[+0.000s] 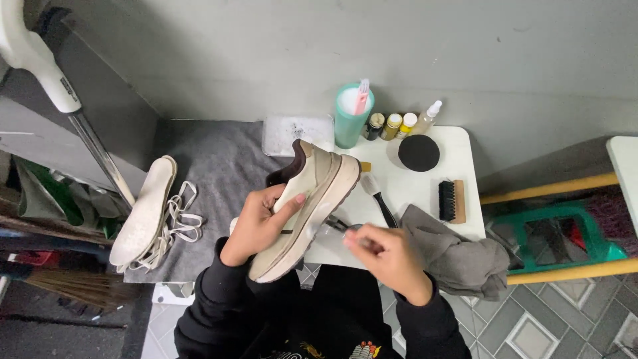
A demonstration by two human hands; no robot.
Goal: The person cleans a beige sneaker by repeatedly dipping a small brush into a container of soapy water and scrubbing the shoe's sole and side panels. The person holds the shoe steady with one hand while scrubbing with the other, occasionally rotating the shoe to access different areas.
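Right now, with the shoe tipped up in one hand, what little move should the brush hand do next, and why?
Probably a short stroke along the pale sole edge. The left hand holds the beige shoe tilted with its side facing the right hand, which grips a small brush, blurred, its tip at the sole.

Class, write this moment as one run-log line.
left hand: holds beige shoe, sole rightward | right hand: blurred, small brush at sole | white table: grey cloth, black-bristled brush
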